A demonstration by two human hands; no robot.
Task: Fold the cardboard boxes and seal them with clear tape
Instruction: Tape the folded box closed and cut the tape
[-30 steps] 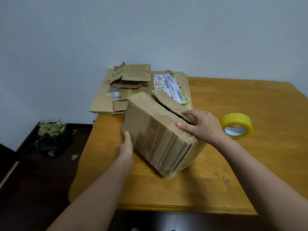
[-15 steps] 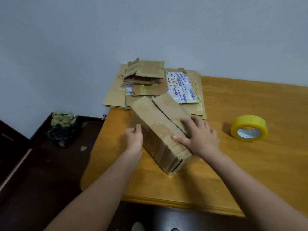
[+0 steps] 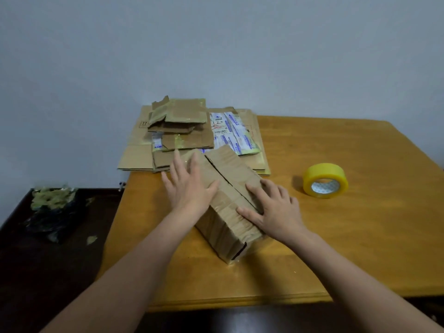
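I see the cardboard box (image 3: pixel 236 168) lying slantwise on the tabletop (image 3: pixel 336 236), towards its left side, long axis running from the far left to the near right; its two top flaps are folded down and meet along a dark seam that shows no tape that I can make out; the near end shows a dark gap at its lower corner. My left grip (image 3: pixel 189 186) lies flat on the left flap, fingers straight and spread, thumb reaching towards the seam; it presses and clasps nothing. My right grip (image 3: pixel 276 210) lies flat on the right flap nearer to me, fingers likewise straight and fanned out, thumb across the near part of the top; it too only presses, closed round nothing. The yellow roll of tape (image 3: pixel 325 180) stands on its side to the right of the box, apart from it and untouched. Behind the box, at the far left corner, sits a pile of flattened cardboard (image 3: pixel 182 131) with a printed label (image 3: pixel 230 133) on it; the box's far end touches or overlaps that pile. Left of the tabletop, lower down, a dark bag (image 3: pixel 52 212) holds greenish scraps.
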